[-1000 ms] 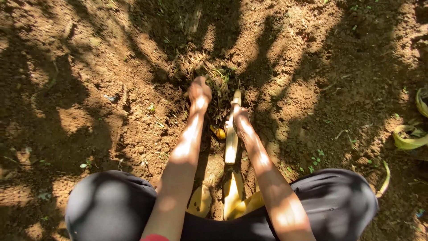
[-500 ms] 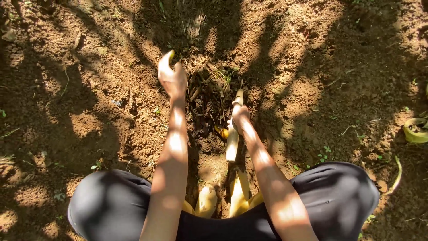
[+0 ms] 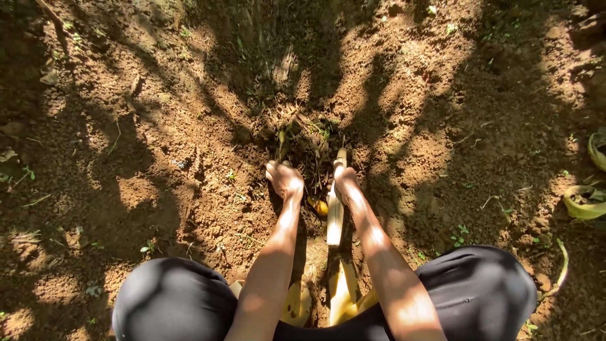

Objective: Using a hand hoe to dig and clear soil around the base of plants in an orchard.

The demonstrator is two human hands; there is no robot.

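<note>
I squat over bare brown soil, my knees in black cloth at the bottom. My right hand (image 3: 344, 180) grips a pale wooden tool handle (image 3: 335, 218) that points away from me into a tangle of dry roots and weeds (image 3: 306, 140). My left hand (image 3: 285, 179) is down at the near edge of that tangle with its fingers curled in the roots; whether it holds anything is not visible. A small yellow thing (image 3: 319, 206) lies in the soil between my wrists.
Yellow footwear (image 3: 344, 290) shows between my knees (image 3: 173, 297). Curled yellow-green leaf strips (image 3: 584, 202) lie at the right edge. Loose, clumpy soil with small green sprouts and leaf shadows spreads all around.
My left hand, raised out to the left half a second ago, has come back down to the root clump beside the right hand. The right hand has kept hold of the handle.
</note>
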